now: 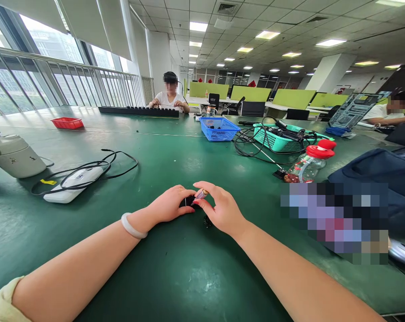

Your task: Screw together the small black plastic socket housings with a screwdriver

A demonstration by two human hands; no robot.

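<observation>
My left hand (171,203), with a pale bangle (132,226) at the wrist, holds a small black object (188,201) against the green table (175,268) between thumb and fingers. Close beside it, my right hand (222,210) pinches a small shiny pinkish item (201,194) between thumb and fingers, at the black object's right end. Whether the two items touch cannot be made out. Another small black piece (207,221) lies on the table just under my right hand.
A white device (73,184) with a black cable and a pale jug (16,154) are left. Ahead stand red (67,123), blue (219,129) and green (279,141) baskets. A red-lidded bottle (309,163) and dark bag (377,174) are right. A person (170,96) sits opposite.
</observation>
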